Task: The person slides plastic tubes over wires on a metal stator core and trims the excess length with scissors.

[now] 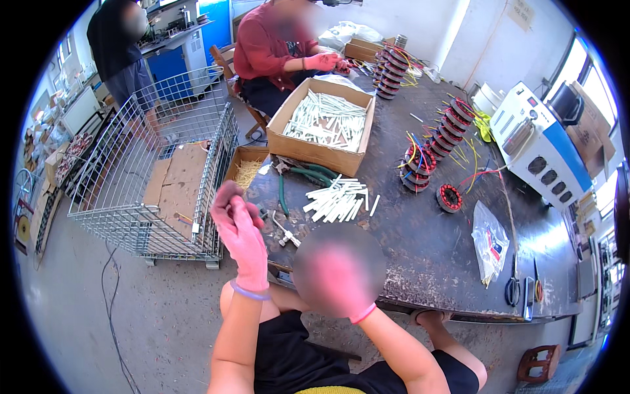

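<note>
My left hand point(241, 238), in a pink glove with darkened fingertips, is raised at the table's left edge. Its fingers are loosely bent and apart, with nothing visible in them. My right hand point(333, 279), also in a pink glove, is over the table's front edge; a blur hides its fingers and anything in them. Between and beyond my hands, a small metal fitting point(286, 236) lies on the table. Farther back is a loose pile of short white tubes point(338, 199), beside green-handled pliers point(283, 196). An open cardboard box point(315, 152) of similar tubes stands behind.
Stacked wound motor stators point(453, 125) and a single stator point(449, 197) stand on the dark table point(420, 256). A plastic bag point(489, 240), scissors point(512, 289) and a white-and-blue machine point(541, 148) are right. A wire cage point(154, 190) stands left. A co-worker in red point(272, 56) sits across.
</note>
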The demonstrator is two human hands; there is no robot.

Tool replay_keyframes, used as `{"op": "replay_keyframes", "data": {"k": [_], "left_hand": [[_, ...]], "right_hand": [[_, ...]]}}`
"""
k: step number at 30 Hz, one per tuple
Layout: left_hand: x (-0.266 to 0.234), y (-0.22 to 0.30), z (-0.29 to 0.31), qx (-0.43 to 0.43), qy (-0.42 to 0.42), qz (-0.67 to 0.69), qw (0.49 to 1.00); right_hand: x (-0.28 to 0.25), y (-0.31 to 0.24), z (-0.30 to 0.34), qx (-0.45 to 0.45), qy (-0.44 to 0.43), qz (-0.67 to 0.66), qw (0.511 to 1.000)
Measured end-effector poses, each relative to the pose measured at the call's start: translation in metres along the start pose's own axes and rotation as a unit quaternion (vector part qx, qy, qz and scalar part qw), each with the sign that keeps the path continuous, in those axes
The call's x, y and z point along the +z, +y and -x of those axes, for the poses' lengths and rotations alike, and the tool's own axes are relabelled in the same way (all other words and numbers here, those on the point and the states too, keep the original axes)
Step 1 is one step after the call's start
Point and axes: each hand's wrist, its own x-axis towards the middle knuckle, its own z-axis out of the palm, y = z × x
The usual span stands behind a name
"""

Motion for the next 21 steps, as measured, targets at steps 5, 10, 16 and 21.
{"op": "replay_keyframes", "data": {"k": [5, 10, 16, 21], "left_hand": [[0.015, -0.008, -0.014, 0.027, -0.005, 0.006, 1.000], [0.014, -0.031, 0.003, 0.064, -0.047, -0.034, 0.996], [0.013, -0.032, 0.021, 0.034, -0.101, -0.061, 0.992], [0.025, -0.036, 0.031, 0.060, -0.143, -0.093, 0.983]], "right_hand": [[-0.002, 0.009, 0.004, 0.023, -0.052, -0.036, 0.998], [-0.060, 0.007, 0.002, 0.028, -0.056, -0.031, 0.998], [-0.208, 0.076, -0.095, 0.178, 0.257, 0.245, 0.918], [-0.256, 0.135, -0.161, 0.367, 0.112, 0.276, 0.881]]}}
